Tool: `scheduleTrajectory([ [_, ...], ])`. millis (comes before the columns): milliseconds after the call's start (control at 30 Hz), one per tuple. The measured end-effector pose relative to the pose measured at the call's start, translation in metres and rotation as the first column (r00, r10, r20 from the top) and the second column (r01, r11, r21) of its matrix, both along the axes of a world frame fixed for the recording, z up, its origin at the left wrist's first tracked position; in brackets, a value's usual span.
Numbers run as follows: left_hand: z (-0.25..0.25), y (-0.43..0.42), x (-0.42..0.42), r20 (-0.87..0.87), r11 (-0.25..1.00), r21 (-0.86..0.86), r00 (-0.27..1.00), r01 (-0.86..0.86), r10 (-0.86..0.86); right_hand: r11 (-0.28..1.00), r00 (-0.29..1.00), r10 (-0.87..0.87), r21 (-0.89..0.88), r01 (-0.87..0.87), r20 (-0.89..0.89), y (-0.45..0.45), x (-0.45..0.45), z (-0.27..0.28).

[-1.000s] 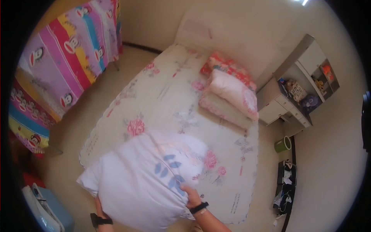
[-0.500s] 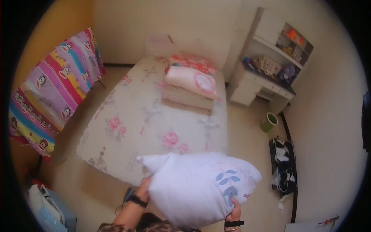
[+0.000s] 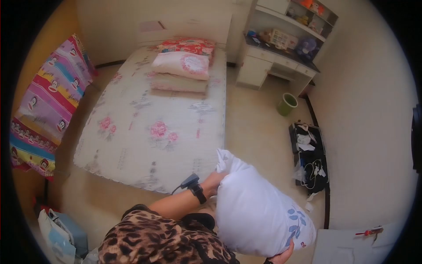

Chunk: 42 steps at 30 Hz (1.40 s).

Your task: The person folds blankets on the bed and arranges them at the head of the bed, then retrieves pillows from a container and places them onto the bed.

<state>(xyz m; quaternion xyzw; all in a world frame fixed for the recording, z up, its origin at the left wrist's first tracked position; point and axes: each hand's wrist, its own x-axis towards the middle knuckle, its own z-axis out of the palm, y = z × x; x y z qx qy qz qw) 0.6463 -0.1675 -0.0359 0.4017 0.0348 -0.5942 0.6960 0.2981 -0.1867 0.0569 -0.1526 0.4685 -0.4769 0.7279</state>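
Two hands are engaged on one white pillow [image 3: 250, 207], which is held at the near right corner of the bed [image 3: 132, 143], partly past the right edge; contact with the bed cannot be determined. Gathered cloth at the pillow's upper left end is pinched by the left hand [image 3: 215, 182], the fingertips being partly hidden. The lower right end, beside the blue leaf print, is gripped by the right hand [image 3: 282, 254], with the thumb laid on top. Near the bed's far right corner, a red floral pillow [image 3: 187, 44], a pale pink pillow [image 3: 171, 64] and folded bedding [image 3: 178, 85] are placed together.
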Motion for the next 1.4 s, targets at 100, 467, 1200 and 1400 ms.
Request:
scheduleTrajectory([
  [100, -0.014, -0.044, -0.011, -0.017, 0.999, -0.014, 0.999, 0.033, -0.033, 0.996, 0.985, -0.057, -0.072, 0.045, -0.163, -0.028, -0.007, 0.003],
  [467, -0.054, -0.249, 0.027, -0.100, 0.998, 0.010, 0.993, -0.055, 0.055, 0.941, 0.925, 0.124, -0.255, -0.225, -0.359, -0.263, 0.034, 0.001],
  [1200, -0.011, -0.487, 0.300, 0.038, 0.762, -0.145, 0.766, -0.632, 0.642, 0.740, 0.727, 0.673, -0.116, -0.663, 0.139, -0.753, 0.404, -0.001],
  [1400, 0.052, -0.472, 0.358, 0.023, 0.650, -0.142, 0.654, -0.746, 0.756, 0.553, 0.529, 0.831, -0.161, -0.817, 0.172, -0.820, 0.569, 0.019],
])
